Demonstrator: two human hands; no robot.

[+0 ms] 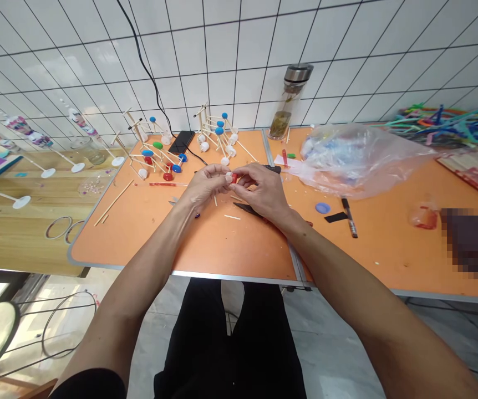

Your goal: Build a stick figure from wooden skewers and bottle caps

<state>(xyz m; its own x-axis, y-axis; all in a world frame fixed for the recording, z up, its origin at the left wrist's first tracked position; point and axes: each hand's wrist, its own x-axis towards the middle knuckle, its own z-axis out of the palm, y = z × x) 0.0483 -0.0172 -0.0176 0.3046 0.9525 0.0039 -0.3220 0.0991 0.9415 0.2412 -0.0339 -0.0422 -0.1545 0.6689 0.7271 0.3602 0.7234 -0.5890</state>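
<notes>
Both hands were pinching one small red lump [234,178] in front of the person, just above the orange worktop [206,244]. The left hand [208,184] had it by the fingertips on one side, and the right hand [266,189] had it by the fingertips on the other — so the two hands almost touched. A pale bit showed beside the red lump, too small to tell what it was.

Under the right hand lay a dark pointed tool [245,208], partly hidden. A short white stick [232,217] lay nearer the person than the hands. Beyond the hands stood a stick shape [219,131] with blue and white balls on it. Another stick shape [147,153], with red, blue, green and white balls, stood beyond the left hand and off to its left. A black phone [182,142] lay between the two shapes.

Left of the left hand lay a thin red strip [163,184], and farther left lay a long plain stick [114,202]. Beyond the right hand, a clear bottle [281,119] with a silver lid stood close to the wall. Right of the right hand were a big clear bag [347,160], a round blue disc [323,208] and a black pen [349,218] — all well clear of its fingers.
</notes>
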